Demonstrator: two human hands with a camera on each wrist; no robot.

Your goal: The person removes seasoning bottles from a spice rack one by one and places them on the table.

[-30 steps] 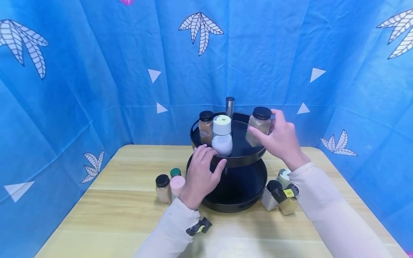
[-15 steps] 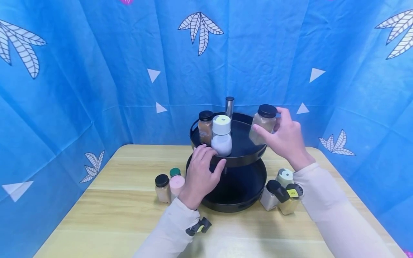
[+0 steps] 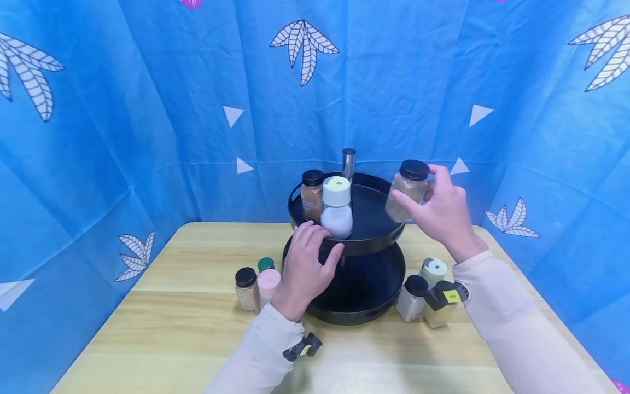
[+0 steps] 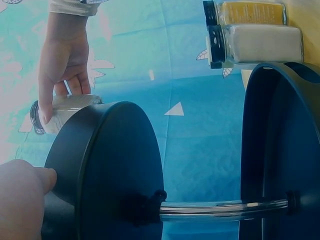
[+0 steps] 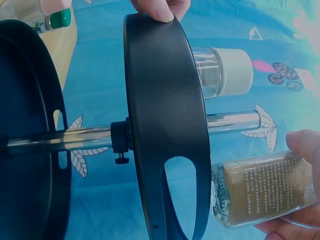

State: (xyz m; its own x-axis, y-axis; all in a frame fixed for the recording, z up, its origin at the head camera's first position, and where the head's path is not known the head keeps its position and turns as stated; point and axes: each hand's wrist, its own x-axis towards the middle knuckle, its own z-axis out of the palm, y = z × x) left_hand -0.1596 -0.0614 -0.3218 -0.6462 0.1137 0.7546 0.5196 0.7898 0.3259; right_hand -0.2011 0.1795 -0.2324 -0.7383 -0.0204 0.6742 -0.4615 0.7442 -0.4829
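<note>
My right hand (image 3: 445,213) holds a square glass spice jar (image 3: 409,196) with a black lid by its sides. The jar tilts and overlaps the right rim of the upper tier in the head view; in the right wrist view its base (image 5: 222,197) is right by the rim, near the handle cutout. My left hand (image 3: 307,265) grips the front left rim of the black two-tier tray (image 3: 366,244), its thumb (image 4: 46,179) against the outer wall. On the upper tier, a white-capped jar (image 3: 337,210) and a brown spice jar (image 3: 312,197) stand upright.
Left of the tray stand a black-lidded jar (image 3: 247,290), a green-lidded one (image 3: 266,264) and a pink-lidded one (image 3: 268,279). Several more jars, including a white-powder jar (image 3: 411,298), stand to its right, partly behind the wrist camera. The lower tier (image 3: 354,316) sits on the wooden table (image 3: 162,328).
My right hand has moved to the right with the spice jar, from over the upper tier to its right rim. The left hand keeps its grip on the rim.
</note>
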